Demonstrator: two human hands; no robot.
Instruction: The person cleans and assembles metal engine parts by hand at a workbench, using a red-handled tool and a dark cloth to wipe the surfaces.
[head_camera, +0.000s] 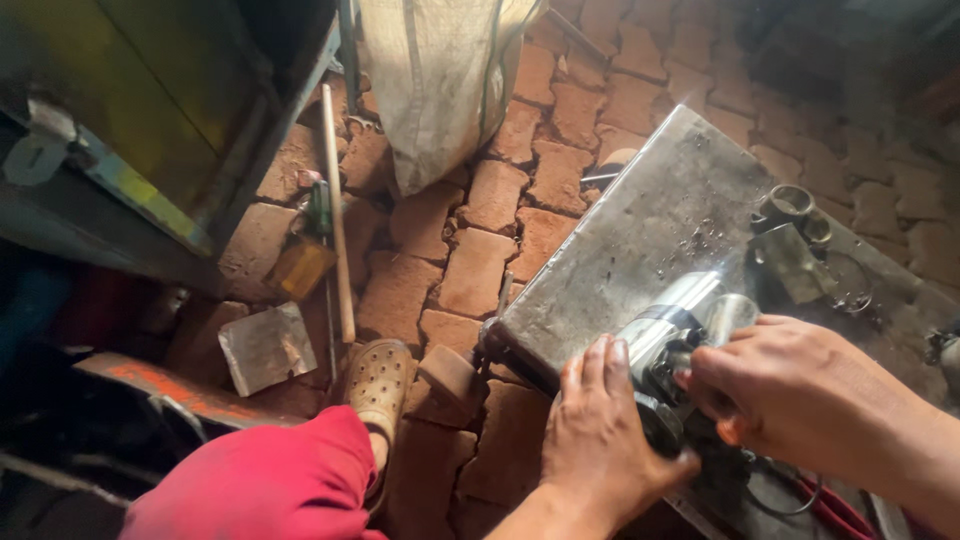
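A shiny metal cylindrical part (678, 318) lies on a worn steel plate (640, 230) over a brick floor. My left hand (600, 430) grips its dark lower end from the near side. My right hand (780, 385) closes on the same part from the right, fingers at its middle. A small polished cup-shaped piece (733, 312) sits at the part's far end, against my right fingers.
Metal rings (795, 205) and a flat block (790, 262) rest at the plate's far right. A wooden stick (337, 210), a woven sack (440, 80) and a metal scrap (268, 345) lie on the bricks. My sandalled foot (378, 385) and red trouser leg (260, 480) are at the bottom left.
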